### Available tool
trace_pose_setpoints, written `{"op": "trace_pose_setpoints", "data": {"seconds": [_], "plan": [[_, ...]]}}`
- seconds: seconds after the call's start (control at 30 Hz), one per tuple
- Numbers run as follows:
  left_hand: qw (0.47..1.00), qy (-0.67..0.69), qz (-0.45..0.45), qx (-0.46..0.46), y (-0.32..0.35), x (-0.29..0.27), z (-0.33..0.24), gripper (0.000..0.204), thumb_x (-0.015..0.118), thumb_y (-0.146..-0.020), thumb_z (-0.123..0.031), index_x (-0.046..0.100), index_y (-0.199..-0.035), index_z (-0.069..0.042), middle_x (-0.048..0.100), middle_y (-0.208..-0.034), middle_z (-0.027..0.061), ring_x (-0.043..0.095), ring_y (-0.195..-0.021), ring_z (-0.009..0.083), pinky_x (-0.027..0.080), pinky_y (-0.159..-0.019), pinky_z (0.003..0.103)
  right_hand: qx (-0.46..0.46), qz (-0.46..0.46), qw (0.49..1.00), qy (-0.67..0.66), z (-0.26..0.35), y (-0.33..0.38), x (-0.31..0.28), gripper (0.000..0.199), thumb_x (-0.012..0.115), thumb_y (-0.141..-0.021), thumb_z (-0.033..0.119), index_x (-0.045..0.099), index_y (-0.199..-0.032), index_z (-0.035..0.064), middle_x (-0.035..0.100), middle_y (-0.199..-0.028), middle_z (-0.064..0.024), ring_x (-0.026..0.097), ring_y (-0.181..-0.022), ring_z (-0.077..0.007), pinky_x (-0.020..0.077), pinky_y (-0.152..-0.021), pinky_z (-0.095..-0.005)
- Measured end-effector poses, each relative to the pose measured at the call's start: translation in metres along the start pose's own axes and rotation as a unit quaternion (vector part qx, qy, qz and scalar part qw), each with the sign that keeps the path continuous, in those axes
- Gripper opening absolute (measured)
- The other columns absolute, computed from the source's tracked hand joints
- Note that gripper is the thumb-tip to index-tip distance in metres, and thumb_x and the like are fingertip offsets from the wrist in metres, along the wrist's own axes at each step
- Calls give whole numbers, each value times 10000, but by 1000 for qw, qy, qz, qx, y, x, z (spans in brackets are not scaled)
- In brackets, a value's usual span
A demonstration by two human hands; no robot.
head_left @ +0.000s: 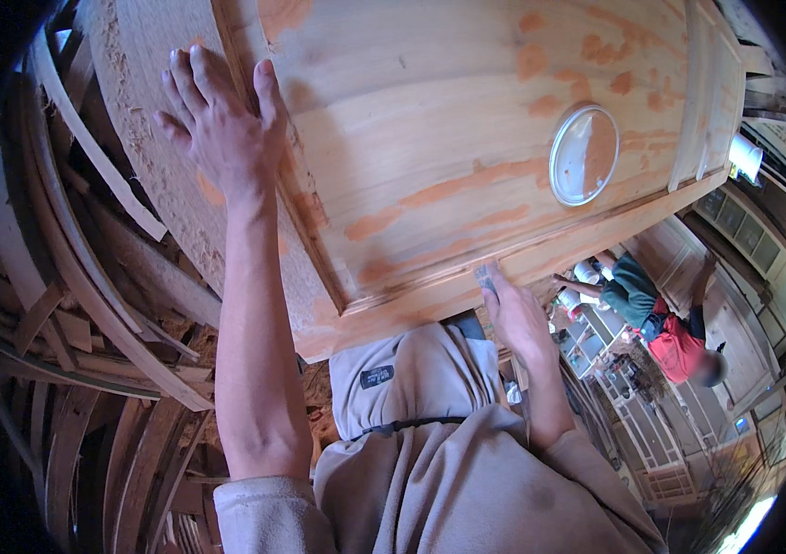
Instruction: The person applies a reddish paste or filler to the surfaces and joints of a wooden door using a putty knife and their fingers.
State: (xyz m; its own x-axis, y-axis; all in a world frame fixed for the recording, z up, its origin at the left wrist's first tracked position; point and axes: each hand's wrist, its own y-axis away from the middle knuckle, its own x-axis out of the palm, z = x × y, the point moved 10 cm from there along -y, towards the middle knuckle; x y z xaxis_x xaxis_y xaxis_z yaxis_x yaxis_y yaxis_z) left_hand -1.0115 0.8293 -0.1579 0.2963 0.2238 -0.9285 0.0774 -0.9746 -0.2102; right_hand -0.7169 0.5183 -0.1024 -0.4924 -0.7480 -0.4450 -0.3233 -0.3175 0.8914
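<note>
A large pale wooden panel [448, 138] with orange filler patches and a raised frame fills the upper middle of the view. My left hand [217, 125] lies flat with spread fingers on its left edge, over a sawdust-covered strip. My right hand [515, 314] is at the panel's near edge, fingers closed around a small dark-tipped object that I cannot identify. A round white lid or dish [584, 155] rests on the panel toward the right.
Curved wooden strips and offcuts [88, 305] are piled on the left. At the right another person [665, 328] in green and red bends among white-framed wooden pieces [652, 434]. My grey garment [448, 452] fills the lower middle.
</note>
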Motion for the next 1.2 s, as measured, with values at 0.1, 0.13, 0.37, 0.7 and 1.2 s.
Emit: {"op": "trace_pose_setpoints", "data": {"seconds": [0.1, 0.13, 0.37, 0.7, 1.2], "plan": [[1000, 6, -7, 0, 0, -3, -2, 740, 487, -949, -576, 414, -1459, -45, 378, -1546, 177, 296, -1468, 325, 163, -1166, 602, -24, -10, 1000, -4, 0, 3, -2, 500, 534, -976, 241, 469, -1431, 43, 652, -909, -316, 631, -893, -489, 483, -831, -556], [1000, 8, -8, -1, 0, -3, -2, 739, 489, -948, -575, 415, -1458, -45, 378, -1545, 177, 298, -1467, 325, 164, -1166, 603, -31, -19, 999, -12, 2, 5, -3, 504, 535, -975, 240, 467, -1432, 37, 652, -896, -315, 632, -882, -490, 485, -829, -555], [1000, 13, -2, -2, -1, -3, -5, 737, 498, -946, -569, 414, -1459, -47, 382, -1542, 176, 304, -1464, 325, 163, -1164, 610, -11, -38, 999, -21, 6, 1, 5, 466, 550, -970, 211, 504, -1392, 19, 647, -930, -332, 624, -912, -494, 481, -813, -552], [1000, 25, -9, -1, -1, -4, -4, 747, 485, -946, -582, 408, -1467, -52, 374, -1548, 175, 296, -1469, 331, 156, -1168, 612, -33, -56, 997, -40, 15, 8, 14, 495, 564, -965, 219, 488, -1419, 36, 648, -897, -328, 630, -878, -495, 491, -794, -554], [1000, 15, -7, -1, -1, -4, -4, 742, 482, -951, -578, 414, -1464, -46, 366, -1553, 176, 295, -1470, 331, 164, -1163, 610, -31, -65, 996, -58, 23, 20, 30, 483, 555, -970, 206, 489, -1421, 46, 649, -960, -335, 622, -897, -512, 488, -803, -560]]}}
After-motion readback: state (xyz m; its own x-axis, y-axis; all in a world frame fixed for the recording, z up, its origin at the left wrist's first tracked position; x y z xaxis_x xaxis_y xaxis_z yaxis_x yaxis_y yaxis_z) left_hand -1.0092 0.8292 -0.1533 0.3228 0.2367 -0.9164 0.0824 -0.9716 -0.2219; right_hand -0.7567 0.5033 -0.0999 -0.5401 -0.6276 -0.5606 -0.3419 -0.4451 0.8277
